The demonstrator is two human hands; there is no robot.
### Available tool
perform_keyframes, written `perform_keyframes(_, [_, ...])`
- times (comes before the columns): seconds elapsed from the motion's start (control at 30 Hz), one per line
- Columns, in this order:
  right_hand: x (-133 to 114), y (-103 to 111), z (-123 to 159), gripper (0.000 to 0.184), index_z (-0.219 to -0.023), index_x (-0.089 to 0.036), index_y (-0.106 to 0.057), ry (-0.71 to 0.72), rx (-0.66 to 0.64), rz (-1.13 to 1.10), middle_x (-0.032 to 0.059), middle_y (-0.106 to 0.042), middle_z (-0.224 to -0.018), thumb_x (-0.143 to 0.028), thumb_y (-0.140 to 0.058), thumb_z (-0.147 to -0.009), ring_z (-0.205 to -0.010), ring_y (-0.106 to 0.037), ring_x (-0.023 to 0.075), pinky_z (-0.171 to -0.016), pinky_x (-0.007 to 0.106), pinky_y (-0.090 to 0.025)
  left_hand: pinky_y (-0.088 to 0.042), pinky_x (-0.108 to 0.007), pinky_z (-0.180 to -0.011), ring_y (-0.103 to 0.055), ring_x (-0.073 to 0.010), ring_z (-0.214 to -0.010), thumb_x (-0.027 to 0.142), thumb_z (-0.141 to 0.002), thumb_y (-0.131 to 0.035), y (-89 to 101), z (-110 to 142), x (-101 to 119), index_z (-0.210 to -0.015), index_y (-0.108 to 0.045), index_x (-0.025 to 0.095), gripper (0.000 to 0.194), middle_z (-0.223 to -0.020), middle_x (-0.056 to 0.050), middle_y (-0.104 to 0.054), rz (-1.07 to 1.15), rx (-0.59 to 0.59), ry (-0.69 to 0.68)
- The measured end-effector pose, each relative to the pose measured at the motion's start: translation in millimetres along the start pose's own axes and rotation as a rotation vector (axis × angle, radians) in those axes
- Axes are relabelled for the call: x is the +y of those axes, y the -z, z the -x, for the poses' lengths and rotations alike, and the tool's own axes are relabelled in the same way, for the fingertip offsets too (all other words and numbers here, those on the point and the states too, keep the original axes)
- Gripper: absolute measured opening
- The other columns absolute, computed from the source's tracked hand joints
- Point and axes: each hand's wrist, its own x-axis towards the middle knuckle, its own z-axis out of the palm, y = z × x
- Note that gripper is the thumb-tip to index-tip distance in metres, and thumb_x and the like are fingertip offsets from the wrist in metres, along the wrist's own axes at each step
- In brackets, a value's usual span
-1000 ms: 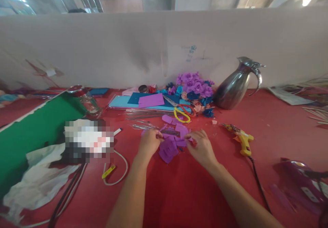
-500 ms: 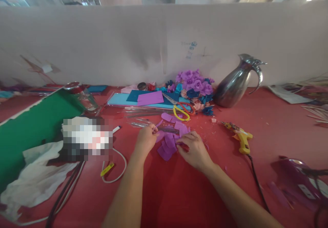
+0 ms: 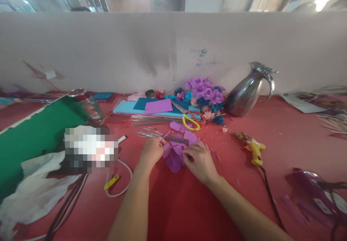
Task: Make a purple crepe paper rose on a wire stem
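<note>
One purple paper strip (image 3: 165,134) juts up from the left hand (image 3: 152,153), which is curled, thumb and fingertips pinching it. Purple paper petals (image 3: 174,163) lie between the hands on the red tabletop (image 3: 173,205) — flat, overlapping, some round-ended. The right hand (image 3: 202,161) arches at their right edge, fingertips drawn close — whether they hold anything, I cannot tell.

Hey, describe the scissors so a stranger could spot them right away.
On the red table, find the purple flowers by the wall. Just left and nearer, the scissors lie with blades over blue sheets. One yellow handle and one orange set them apart.
</note>
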Motion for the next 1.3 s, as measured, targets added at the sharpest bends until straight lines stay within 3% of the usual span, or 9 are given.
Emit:
perform_keyframes(0.13, [4.0,4.1,-2.4,0.014,-0.080,-0.022,-0.069,-0.199,0.091,-0.295,0.0043,-0.070,-0.082,-0.021,-0.056,-0.080,-0.083,-0.056,0.0219,-0.077,0.035,-0.041,-0.041,-0.026,-0.066,-0.059,-0.0184,-0.071,0.006,-0.057,-0.066,-2.9,1.7,7.9,-0.076,-0.070,0.020,0.024,-0.076,-0.003,-0.069,0.132,0.049,-0.071])
perform_keyframes(0.27, [5.1,9.6,-4.8,0.020,-0.075,-0.020,-0.066,-0.461,0.011,-0.805,0.0008,-0.065,-0.069,-0.037,-0.058,-0.079,-0.064,-0.055,0.0154,-0.062,0.027,-0.041,-0.042,-0.025,-0.063,-0.059,-0.0145,-0.065,0.014,-0.058,-0.071,-12.7,13.5,24.8,-0.095,-0.072,0.022,0.038,-0.089,-0.003,-0.071,0.499,-0.198,-0.074])
perform_keyframes(0.37, [5.3,13.5,-5.5,0.024,-0.070,-0.018,-0.064,-0.558,0.010,-1.001,-0.0030,-0.056,-0.058,-0.042,-0.064,-0.073,-0.053,-0.047,0.0107,-0.053,0.023,-0.034,-0.041,-0.024,-0.061,-0.058,-0.0141,-0.063,0.025,-0.062,-0.071,-22.3,22.0,35.9,-0.076,-0.072,0.018,0.016,-0.070,-0.001,-0.069,0.622,-0.230,-0.078])
perform_keyframes(0.47, [4.7,17.6,-5.9,0.025,-0.070,-0.017,-0.065,-0.602,0.035,-1.083,-0.0026,-0.056,-0.056,-0.042,-0.067,-0.070,-0.052,-0.047,0.0101,-0.052,0.022,-0.034,-0.042,-0.025,-0.064,-0.058,-0.0148,-0.065,0.026,-0.061,-0.072,-29.5,24.5,40.5,-0.069,-0.072,0.016,0.013,-0.068,-0.003,-0.069,0.716,-0.196,-0.041])
perform_keyframes(0.6, [2.8,22.1,-7.7,0.023,-0.071,-0.017,-0.068,-0.583,0.035,-1.090,-0.0004,-0.061,-0.061,-0.038,-0.071,-0.065,-0.056,-0.051,0.0114,-0.054,0.023,-0.038,-0.044,-0.027,-0.067,-0.060,-0.0164,-0.066,0.027,-0.058,-0.074,-33.3,23.0,40.2,-0.071,-0.073,0.015,0.018,-0.071,-0.005,-0.071,0.804,-0.224,0.015])
perform_keyframes(0.8, [3.4,23.2,-9.5,0.022,-0.061,-0.017,-0.066,-0.539,0.049,-1.019,-0.0011,-0.059,-0.054,-0.037,-0.065,-0.069,-0.051,-0.049,0.0103,-0.051,0.023,-0.036,-0.041,-0.025,-0.059,-0.056,-0.0144,-0.059,0.027,-0.055,-0.074,-33.1,23.5,42.0,-0.067,-0.074,0.016,0.016,-0.062,-0.003,-0.068,0.772,-0.216,0.007])
perform_keyframes(1.13, [5.7,26.4,-9.0,0.015,-0.062,-0.017,-0.067,-0.529,0.064,-1.032,-0.0017,-0.060,-0.055,-0.030,-0.064,-0.069,-0.052,-0.050,0.0104,-0.054,0.022,-0.039,-0.043,-0.024,-0.064,-0.060,-0.0154,-0.069,0.023,-0.062,-0.068,-32.6,24.2,43.0,-0.077,-0.074,0.017,0.017,-0.071,-0.004,-0.070,0.760,-0.271,-0.041])
perform_keyframes(1.2, [6.7,25.7,-8.7,0.014,-0.065,-0.017,-0.068,-0.521,0.069,-1.002,-0.0016,-0.061,-0.056,-0.029,-0.063,-0.069,-0.052,-0.051,0.0109,-0.053,0.023,-0.039,-0.043,-0.023,-0.065,-0.059,-0.0137,-0.068,0.021,-0.061,-0.069,-32.7,24.8,43.7,-0.081,-0.072,0.018,0.020,-0.077,-0.003,-0.069,0.737,-0.198,-0.042])
perform_keyframes(1.3, [8.4,23.0,-7.1,0.014,-0.068,-0.017,-0.070,-0.488,0.133,-0.856,0.0000,-0.064,-0.060,-0.027,-0.060,-0.071,-0.054,-0.054,0.0130,-0.054,0.024,-0.041,-0.042,-0.022,-0.061,-0.055,-0.0106,-0.060,0.019,-0.061,-0.069,-34.4,27.2,45.7,-0.078,-0.068,0.020,0.017,-0.077,0.001,-0.067,0.668,0.019,-0.076])
